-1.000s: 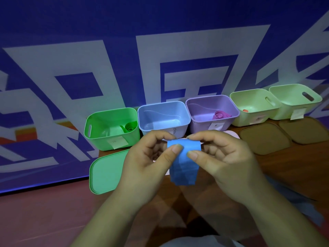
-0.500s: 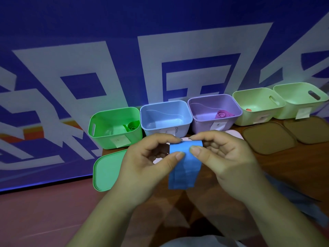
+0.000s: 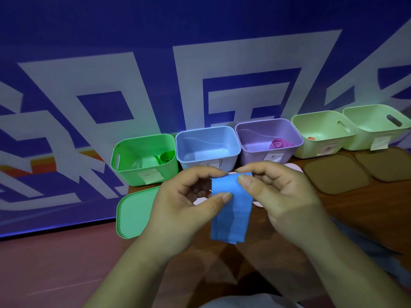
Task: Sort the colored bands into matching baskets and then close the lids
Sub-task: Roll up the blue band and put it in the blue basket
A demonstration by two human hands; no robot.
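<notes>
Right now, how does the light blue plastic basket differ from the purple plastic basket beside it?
The light blue plastic basket shows no band inside; the purple plastic basket holds a rolled purple band. The blue basket sits second from the left in the row, the purple one third. Both are lidless and alike in shape.

left hand (image 3: 180, 207) and right hand (image 3: 287, 201) held close together, forearms angled inward
a blue band (image 3: 231, 218) is pinched between thumb and forefinger of each hand.

Rightmost basket (image 3: 361, 141) cut by edge; labels (image 3: 152, 176) writing illegible.
</notes>
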